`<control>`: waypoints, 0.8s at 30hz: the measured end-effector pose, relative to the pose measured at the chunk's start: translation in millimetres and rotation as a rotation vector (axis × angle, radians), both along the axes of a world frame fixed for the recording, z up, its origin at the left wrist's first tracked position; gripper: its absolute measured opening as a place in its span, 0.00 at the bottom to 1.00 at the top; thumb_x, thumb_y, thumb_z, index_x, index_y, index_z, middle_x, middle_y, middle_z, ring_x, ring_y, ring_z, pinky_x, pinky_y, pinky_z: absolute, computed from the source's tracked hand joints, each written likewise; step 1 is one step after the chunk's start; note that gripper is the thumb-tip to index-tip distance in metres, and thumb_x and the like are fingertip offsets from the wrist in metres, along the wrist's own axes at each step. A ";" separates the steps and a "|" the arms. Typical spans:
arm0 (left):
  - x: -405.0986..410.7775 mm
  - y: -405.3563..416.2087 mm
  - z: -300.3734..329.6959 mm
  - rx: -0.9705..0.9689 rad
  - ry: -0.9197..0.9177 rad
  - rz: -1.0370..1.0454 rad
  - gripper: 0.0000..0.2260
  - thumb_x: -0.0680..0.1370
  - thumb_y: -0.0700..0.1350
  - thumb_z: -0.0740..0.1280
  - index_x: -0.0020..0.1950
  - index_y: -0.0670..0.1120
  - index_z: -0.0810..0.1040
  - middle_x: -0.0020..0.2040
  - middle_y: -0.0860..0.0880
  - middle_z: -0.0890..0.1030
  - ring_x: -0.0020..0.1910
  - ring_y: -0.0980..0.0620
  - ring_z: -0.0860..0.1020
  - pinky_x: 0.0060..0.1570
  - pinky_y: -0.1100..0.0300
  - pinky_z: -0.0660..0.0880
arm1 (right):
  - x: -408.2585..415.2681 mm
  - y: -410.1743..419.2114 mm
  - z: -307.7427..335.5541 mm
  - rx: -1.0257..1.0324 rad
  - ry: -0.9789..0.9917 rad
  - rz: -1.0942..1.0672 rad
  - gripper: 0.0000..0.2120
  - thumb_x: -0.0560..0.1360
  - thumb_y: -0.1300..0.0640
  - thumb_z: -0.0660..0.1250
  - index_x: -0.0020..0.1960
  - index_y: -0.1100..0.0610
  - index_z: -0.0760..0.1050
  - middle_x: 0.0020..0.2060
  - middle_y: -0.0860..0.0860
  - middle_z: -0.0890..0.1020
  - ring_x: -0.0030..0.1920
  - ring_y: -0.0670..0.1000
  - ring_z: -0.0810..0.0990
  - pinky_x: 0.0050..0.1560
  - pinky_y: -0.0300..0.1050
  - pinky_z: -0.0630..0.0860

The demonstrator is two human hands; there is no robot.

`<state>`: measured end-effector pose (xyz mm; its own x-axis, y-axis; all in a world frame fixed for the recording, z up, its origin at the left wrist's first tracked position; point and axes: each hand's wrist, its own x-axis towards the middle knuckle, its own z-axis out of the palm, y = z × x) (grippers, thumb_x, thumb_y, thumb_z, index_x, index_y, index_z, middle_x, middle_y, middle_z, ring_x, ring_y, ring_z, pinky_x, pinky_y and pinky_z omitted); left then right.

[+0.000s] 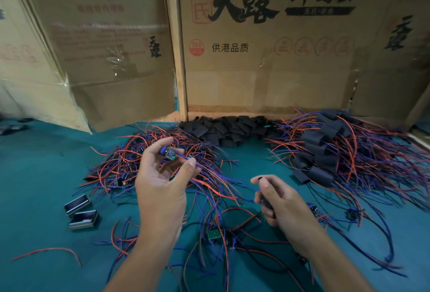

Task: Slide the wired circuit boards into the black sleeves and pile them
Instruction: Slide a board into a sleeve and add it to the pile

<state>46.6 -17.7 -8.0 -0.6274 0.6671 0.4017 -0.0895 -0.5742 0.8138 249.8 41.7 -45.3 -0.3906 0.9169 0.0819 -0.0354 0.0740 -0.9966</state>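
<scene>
We hold a little circuit board [169,152] up in our left hand [160,182]. Our thumb and fingertips pinch it at its edges, and its red and blue wires [209,175] hang down toward the green table [41,175]. The board looks small and light. It is stiff, but the wires are soft and floppy and may tangle with the others. We think it is best to grip the board by its sides and not pull on the wires, since the spots where they join may snap.

Our right hand [277,198] is lower and to the right, with its fingers curled around a black sleeve [265,196]. The sleeve looks soft and thin, so it may squash flat. We think we should squeeze it gently so its mouth stays open for the board.

The two hands are near each other but not touching. The board is not in the sleeve yet.

Behind our left hand lies a heap of bare boards with wires [130,159]. At the back, by the cardboard boxes [256,70], sits a pile of empty sleeves [228,131]. On the right is the pile of finished ones [337,152].
</scene>
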 end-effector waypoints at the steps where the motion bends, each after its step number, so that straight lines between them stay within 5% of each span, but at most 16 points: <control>1: -1.9 0.2 0.0 0.012 0.000 0.015 0.19 0.74 0.28 0.70 0.61 0.45 0.77 0.44 0.51 0.79 0.42 0.48 0.79 0.44 0.54 0.81 | -0.4 -0.7 -0.5 0.030 -0.048 -0.010 0.15 0.73 0.39 0.65 0.51 0.49 0.77 0.36 0.50 0.76 0.29 0.47 0.66 0.28 0.41 0.63; 4: -6.2 -1.1 0.6 0.030 0.066 0.105 0.20 0.74 0.30 0.72 0.61 0.50 0.77 0.47 0.52 0.80 0.45 0.50 0.79 0.45 0.55 0.81 | -3.4 -2.8 -1.1 0.168 -0.244 -0.116 0.04 0.80 0.45 0.62 0.49 0.44 0.73 0.35 0.48 0.75 0.31 0.47 0.70 0.33 0.45 0.67; 7: -7.2 -4.2 0.4 0.028 0.193 0.150 0.22 0.74 0.32 0.73 0.62 0.53 0.76 0.49 0.53 0.80 0.47 0.51 0.80 0.48 0.51 0.81 | -14.0 -10.6 8.1 0.119 -0.045 -0.175 0.08 0.82 0.52 0.59 0.45 0.46 0.72 0.32 0.49 0.67 0.29 0.47 0.63 0.27 0.42 0.61; 9: -3.3 -6.5 1.5 0.039 0.272 0.132 0.22 0.74 0.34 0.73 0.62 0.55 0.75 0.50 0.53 0.80 0.48 0.50 0.80 0.47 0.56 0.81 | -19.3 -20.2 15.8 0.276 -0.103 -0.204 0.06 0.78 0.43 0.60 0.46 0.42 0.72 0.30 0.44 0.69 0.29 0.45 0.65 0.29 0.40 0.64; 13: 6.1 -9.0 4.4 0.062 0.361 0.009 0.21 0.73 0.35 0.71 0.62 0.54 0.76 0.52 0.50 0.79 0.46 0.49 0.79 0.45 0.61 0.79 | -30.4 -30.2 14.5 0.670 -0.491 -0.170 0.17 0.72 0.31 0.59 0.54 0.40 0.71 0.38 0.35 0.76 0.39 0.38 0.74 0.39 0.31 0.70; 16: 6.7 -8.6 4.8 0.058 0.375 -0.051 0.20 0.73 0.35 0.71 0.63 0.50 0.76 0.53 0.50 0.79 0.45 0.51 0.78 0.46 0.61 0.79 | -31.7 -28.3 11.1 0.700 -0.556 -0.103 0.11 0.77 0.39 0.61 0.46 0.46 0.71 0.38 0.44 0.76 0.39 0.45 0.75 0.41 0.44 0.73; 19: 7.1 -8.7 5.1 0.055 0.362 -0.055 0.21 0.74 0.33 0.71 0.63 0.50 0.76 0.53 0.50 0.79 0.45 0.51 0.78 0.46 0.61 0.78 | -26.3 -23.9 12.6 0.663 -0.533 -0.092 0.14 0.80 0.48 0.64 0.37 0.50 0.66 0.31 0.48 0.70 0.33 0.48 0.68 0.35 0.39 0.64; 24: 8.2 -7.9 3.4 0.050 0.303 -0.039 0.24 0.73 0.30 0.72 0.64 0.50 0.73 0.55 0.52 0.79 0.47 0.52 0.79 0.45 0.62 0.78 | -25.2 -25.0 16.1 0.593 -0.446 -0.072 0.17 0.78 0.48 0.66 0.36 0.52 0.65 0.30 0.47 0.67 0.31 0.47 0.63 0.32 0.37 0.61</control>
